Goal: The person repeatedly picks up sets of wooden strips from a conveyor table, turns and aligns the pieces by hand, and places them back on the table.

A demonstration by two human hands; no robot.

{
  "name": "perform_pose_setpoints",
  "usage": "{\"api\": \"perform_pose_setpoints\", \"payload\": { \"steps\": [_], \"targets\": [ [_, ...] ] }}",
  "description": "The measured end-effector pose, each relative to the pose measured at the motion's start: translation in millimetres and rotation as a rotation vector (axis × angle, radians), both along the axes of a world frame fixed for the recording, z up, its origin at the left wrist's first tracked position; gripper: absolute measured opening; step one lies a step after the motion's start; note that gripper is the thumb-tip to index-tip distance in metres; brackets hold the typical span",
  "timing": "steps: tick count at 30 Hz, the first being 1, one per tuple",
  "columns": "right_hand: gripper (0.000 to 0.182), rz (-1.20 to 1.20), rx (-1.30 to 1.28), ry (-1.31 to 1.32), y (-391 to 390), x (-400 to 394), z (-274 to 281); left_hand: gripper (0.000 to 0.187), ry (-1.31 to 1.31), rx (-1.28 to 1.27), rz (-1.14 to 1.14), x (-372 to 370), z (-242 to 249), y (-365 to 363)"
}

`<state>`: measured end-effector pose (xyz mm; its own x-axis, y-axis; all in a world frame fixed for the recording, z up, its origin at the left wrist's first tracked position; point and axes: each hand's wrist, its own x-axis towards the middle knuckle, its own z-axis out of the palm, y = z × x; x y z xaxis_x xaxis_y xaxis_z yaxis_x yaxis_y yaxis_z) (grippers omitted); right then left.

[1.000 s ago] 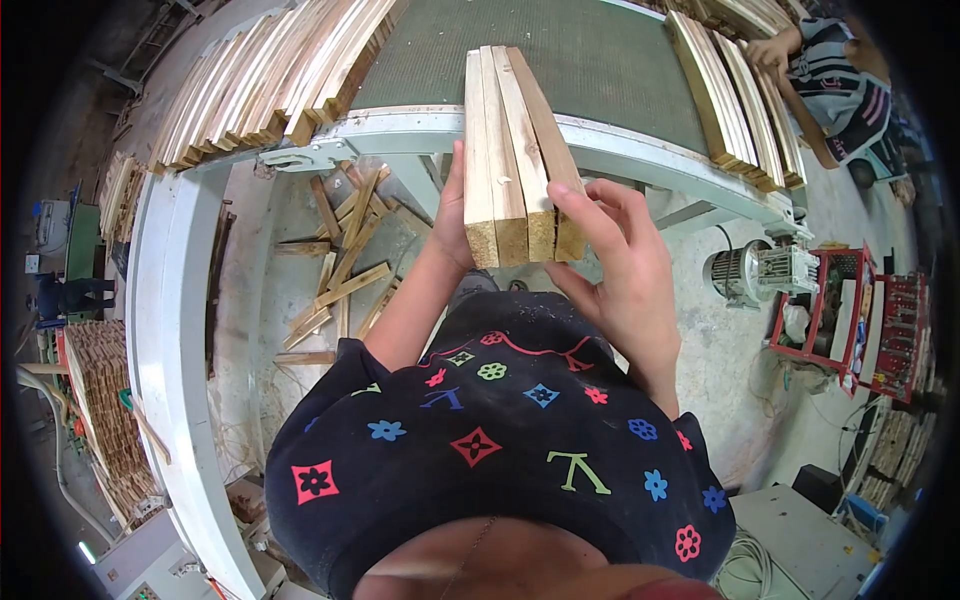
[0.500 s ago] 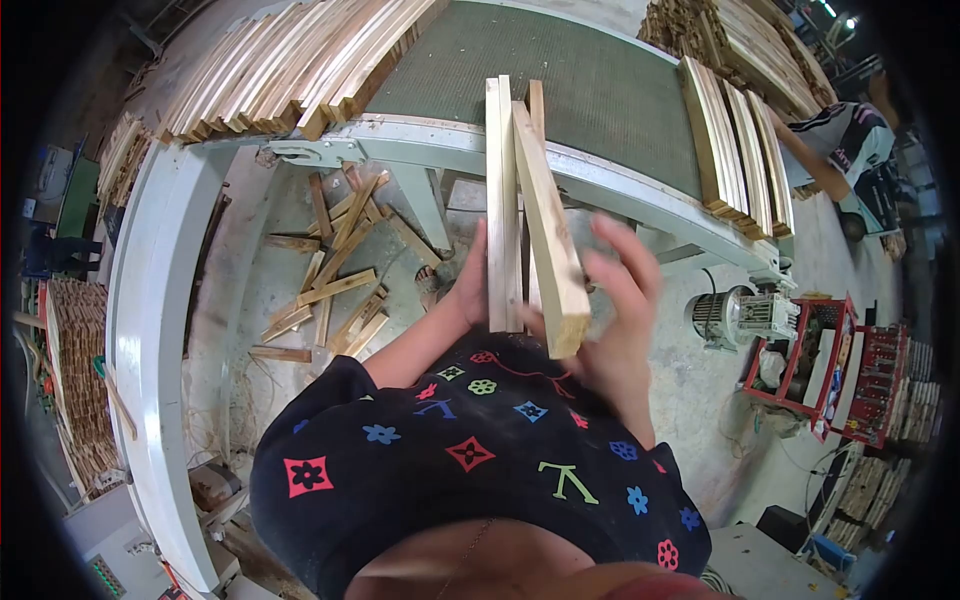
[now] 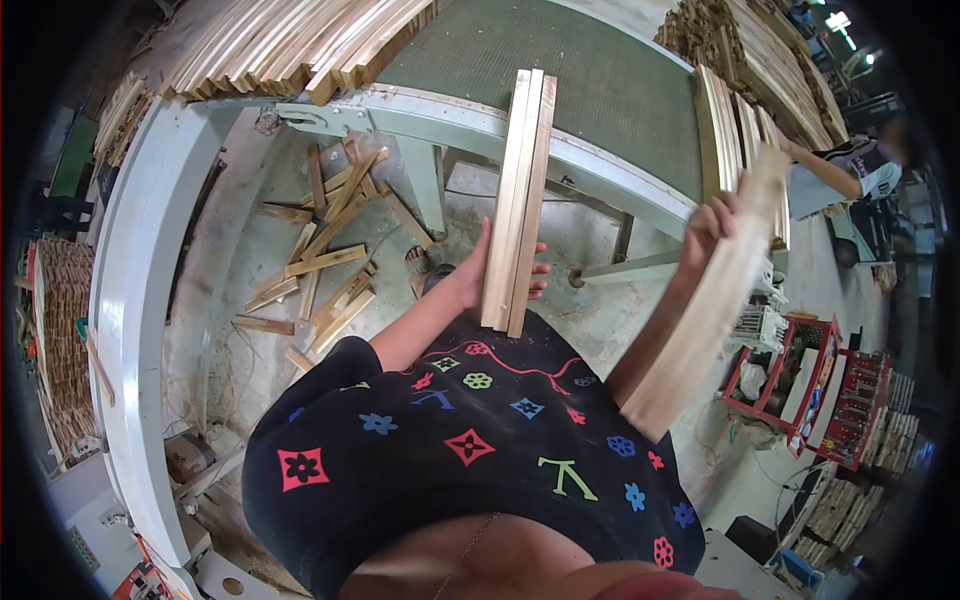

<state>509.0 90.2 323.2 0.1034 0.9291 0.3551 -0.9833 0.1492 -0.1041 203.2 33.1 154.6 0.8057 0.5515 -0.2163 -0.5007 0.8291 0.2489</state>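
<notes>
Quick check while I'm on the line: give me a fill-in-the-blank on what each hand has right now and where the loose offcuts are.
1. The left hand holds a bundle of wooden slats whose far end points toward the green ____.
2. The right hand holds ____ separate slat, blurred.
3. Scrap wood pieces lie scattered on the ____ under the conveyor frame.
4. Stacked slats rest on the conveyor's ____ side in the picture.

Missing words: conveyor belt; one; floor; left

Bright even daylight, fisheye edges dark, right hand [image 3: 712,222] motion-blurred
</notes>
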Motion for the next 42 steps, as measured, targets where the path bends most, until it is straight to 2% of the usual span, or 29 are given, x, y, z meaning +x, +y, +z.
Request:
{"api": "perform_pose_setpoints", "payload": {
  "steps": [2, 4, 5, 7, 8, 10, 11, 12, 14, 22, 26, 29, 32, 35, 38, 39, 42],
  "targets": [
    [0.058, 0.163, 0.116, -0.015, 30, -10, -41, 0.119, -0.004, -0.023, -0.01, -1, 15, -3],
    [0.044, 0.174, -0.015, -0.009, 44, -33, -80, 0.12, 0.018, -0.018, -0.012, -4, 25, -3],
    [0.042, 0.272, -0.103, -0.057, 41, -43, -102, 0.118, -0.013, -0.053, -0.024, -6, 24, -4],
    [0.042, 0.043, -0.352, -0.614, 26, -77, -121, 0.114, -0.077, -0.125, -0.057, -7, 20, -4],
    [0.045, -0.301, -0.494, -1.117, 14, -98, -124, 0.11, -0.013, -0.095, -0.003, -6, 23, -6],
    [0.054, 0.138, -0.631, -1.231, -13, -117, -95, 0.1, 0.112, -0.032, 0.111, -4, 33, -11],
    [0.06, -0.023, -0.719, -1.079, -34, -147, -76, 0.086, 0.081, -0.042, 0.129, -4, 31, -12],
    [0.055, 0.037, -0.657, -1.172, -40, -145, -77, 0.085, 0.098, -0.047, 0.137, -6, 28, -13],
    [0.05, -0.066, -0.421, -1.423, -43, -149, -77, 0.083, 0.134, -0.06, 0.141, -8, 18, -12],
    [0.05, -0.14, -0.443, -1.424, -14, -160, -97, 0.084, 0.006, -0.029, 0.102, -11, 22, -4],
    [0.05, -0.078, -0.487, -1.333, -22, -165, -91, 0.088, -0.022, -0.056, 0.074, -15, 22, -10],
    [0.05, -0.03, -0.47, -1.339, -26, -165, -91, 0.09, 0.051, -0.107, 0.152, -14, 8, -20],
    [0.051, -0.004, -0.461, -1.373, -21, -166, -92, 0.089, -0.047, -0.032, 0.118, -24, 19, -23],
    [0.053, -0.698, -0.022, -1.958, -4, -167, -72, 0.089, 0.154, -0.046, 0.21, -23, 17, -9],
    [0.055, -0.774, 0.6, -2.086, 36, -171, -47, 0.089, 0.156, -0.052, 0.234, -24, 26, -1],
    [0.057, -0.743, 0.823, -2.244, 37, -186, -19, 0.09, 0.098, -0.054, 0.209, -26, 24, 1],
    [0.066, -0.446, 1.515, -2.162, 59, -222, -4, 0.091, -0.173, -0.077, 0.133, -28, 8, 11]
  ]
}}
